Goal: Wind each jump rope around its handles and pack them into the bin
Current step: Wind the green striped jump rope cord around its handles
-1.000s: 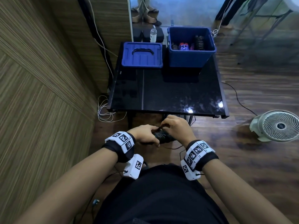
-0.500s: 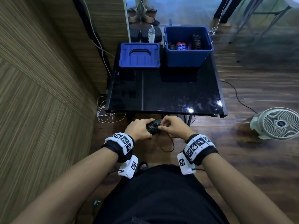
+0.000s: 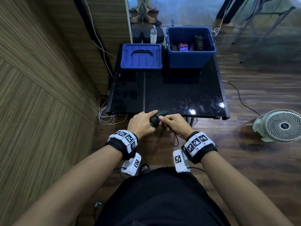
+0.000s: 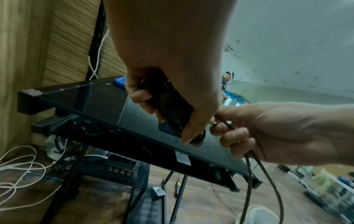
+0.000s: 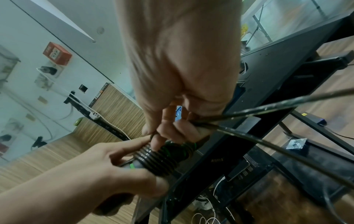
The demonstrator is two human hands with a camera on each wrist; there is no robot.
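Wood flooring (image 3: pixel 244 160) surrounds your black table (image 3: pixel 162 95), where the open blue bin (image 3: pixel 190 57) stands at the far right beside its lid (image 3: pixel 141 56). At the near edge your left hand (image 3: pixel 140 124) grips the jump rope handles (image 3: pixel 155 120), coils wound round them, while your right hand (image 3: pixel 175 125) pinches the loose rope (image 4: pixel 249 166).

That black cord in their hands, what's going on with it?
A person is winding a jump rope around its handles. The left hand grips the bundle while the right hand pinches the loose cord and feeds it on; a short loop hangs below. The blue bin on the table already holds wound ropes, lid beside it.
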